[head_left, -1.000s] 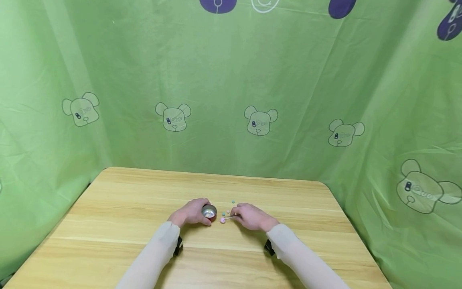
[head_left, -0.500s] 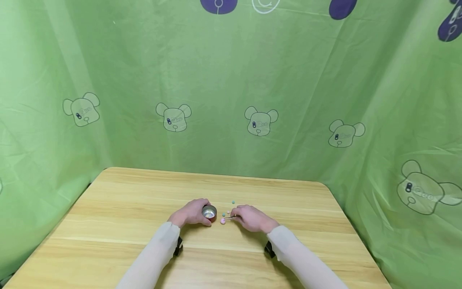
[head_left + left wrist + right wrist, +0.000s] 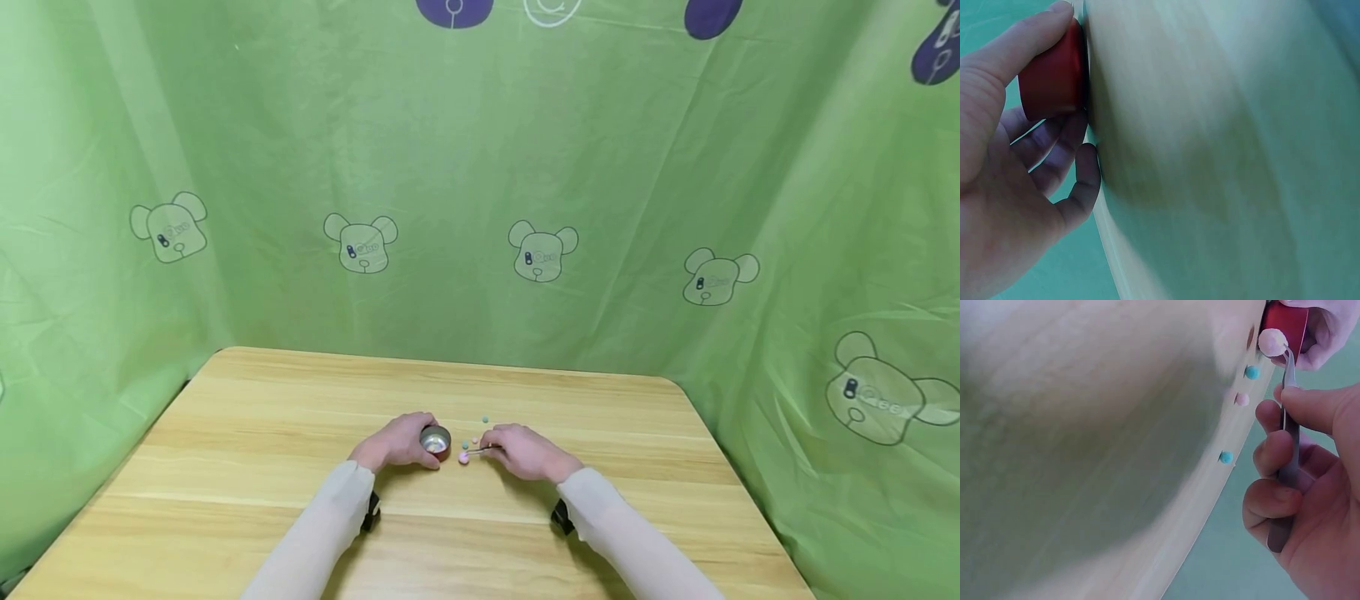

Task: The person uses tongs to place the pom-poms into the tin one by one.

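My left hand (image 3: 401, 439) grips a small round red tin (image 3: 1055, 78), thumb on one side and fingers on the other. It stands on the table with its open top up, and its silvery inside shows in the head view. Just to its right, my right hand (image 3: 525, 452) holds metal tweezers (image 3: 1290, 374) between thumb and curled fingers. The tweezer tips are right at a pale pink pom-pom (image 3: 1271, 342), the largest ball here. Beside it lie a teal ball (image 3: 1252, 372), a smaller pink ball (image 3: 1242, 399) and, farther off, another teal ball (image 3: 1226, 457).
The wooden table (image 3: 300, 533) has rounded far corners. Green curtains (image 3: 450, 317) with printed bear heads hang behind it and at both sides. A dark wrist-worn device (image 3: 561, 517) sits under each sleeve.
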Tool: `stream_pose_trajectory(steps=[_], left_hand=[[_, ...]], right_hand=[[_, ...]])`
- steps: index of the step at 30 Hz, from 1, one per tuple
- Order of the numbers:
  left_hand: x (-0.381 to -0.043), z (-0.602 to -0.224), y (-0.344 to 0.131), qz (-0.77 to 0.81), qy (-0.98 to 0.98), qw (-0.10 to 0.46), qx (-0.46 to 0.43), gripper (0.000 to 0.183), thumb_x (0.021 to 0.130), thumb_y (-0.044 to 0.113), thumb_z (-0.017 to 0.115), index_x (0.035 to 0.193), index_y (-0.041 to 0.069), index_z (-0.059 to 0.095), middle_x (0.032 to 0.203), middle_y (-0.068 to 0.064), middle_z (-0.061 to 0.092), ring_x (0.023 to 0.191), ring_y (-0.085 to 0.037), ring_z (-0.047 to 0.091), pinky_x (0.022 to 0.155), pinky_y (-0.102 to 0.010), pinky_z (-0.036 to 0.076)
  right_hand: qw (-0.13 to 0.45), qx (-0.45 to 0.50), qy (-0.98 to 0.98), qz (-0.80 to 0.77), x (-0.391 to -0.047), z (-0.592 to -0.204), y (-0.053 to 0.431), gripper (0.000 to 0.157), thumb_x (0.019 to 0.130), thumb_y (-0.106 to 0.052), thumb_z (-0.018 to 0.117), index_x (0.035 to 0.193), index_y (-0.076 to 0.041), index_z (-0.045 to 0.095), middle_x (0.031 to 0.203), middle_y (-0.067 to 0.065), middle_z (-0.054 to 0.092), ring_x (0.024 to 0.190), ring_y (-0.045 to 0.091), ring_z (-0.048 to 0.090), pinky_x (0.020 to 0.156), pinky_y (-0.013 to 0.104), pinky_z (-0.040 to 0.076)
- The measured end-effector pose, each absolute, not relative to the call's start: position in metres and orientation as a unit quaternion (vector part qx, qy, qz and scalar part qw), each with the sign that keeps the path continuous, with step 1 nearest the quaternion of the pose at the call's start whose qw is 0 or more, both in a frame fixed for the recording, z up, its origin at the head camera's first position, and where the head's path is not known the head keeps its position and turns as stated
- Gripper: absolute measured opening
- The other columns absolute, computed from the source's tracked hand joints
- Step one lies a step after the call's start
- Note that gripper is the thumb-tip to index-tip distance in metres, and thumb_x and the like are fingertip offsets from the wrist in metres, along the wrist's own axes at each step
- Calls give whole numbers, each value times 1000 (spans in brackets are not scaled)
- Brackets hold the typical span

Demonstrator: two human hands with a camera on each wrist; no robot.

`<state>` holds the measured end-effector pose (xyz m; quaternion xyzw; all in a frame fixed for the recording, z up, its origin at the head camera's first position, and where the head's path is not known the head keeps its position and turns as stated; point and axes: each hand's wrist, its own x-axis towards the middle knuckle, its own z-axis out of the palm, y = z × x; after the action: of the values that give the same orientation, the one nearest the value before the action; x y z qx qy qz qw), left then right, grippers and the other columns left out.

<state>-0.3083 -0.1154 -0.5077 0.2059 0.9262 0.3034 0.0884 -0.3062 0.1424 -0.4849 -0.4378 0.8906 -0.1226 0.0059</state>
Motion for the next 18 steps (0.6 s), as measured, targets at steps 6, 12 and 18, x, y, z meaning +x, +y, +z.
stream_pose_trajectory(steps=[6, 12, 18], left_hand=[[-308, -505, -116, 300, 927, 86, 209, 50, 68, 28, 85, 107, 12, 58, 97, 2, 60, 90, -16, 56, 82, -37, 45], [-308, -505, -116, 303, 926, 86, 209, 50, 69, 28, 85, 107, 12, 58, 97, 2, 60, 90, -17, 56, 82, -37, 45], [-308, -505, -116, 306, 923, 89, 213, 50, 68, 28, 85, 107, 12, 57, 98, 1, 60, 90, -18, 56, 81, -38, 45]], right_hand=[[5, -439, 890, -124, -308, -483, 144, 14, 93, -8, 58, 104, -10, 66, 99, 2, 64, 89, 13, 61, 81, 32, 50], [1, -439, 890, -124, -308, -481, 145, 13, 93, -9, 58, 104, -9, 66, 97, 1, 64, 88, 13, 60, 81, 32, 50], [0, -441, 888, -128, -308, -481, 146, 13, 93, -8, 58, 103, -8, 66, 97, 3, 64, 88, 14, 61, 81, 32, 50]])
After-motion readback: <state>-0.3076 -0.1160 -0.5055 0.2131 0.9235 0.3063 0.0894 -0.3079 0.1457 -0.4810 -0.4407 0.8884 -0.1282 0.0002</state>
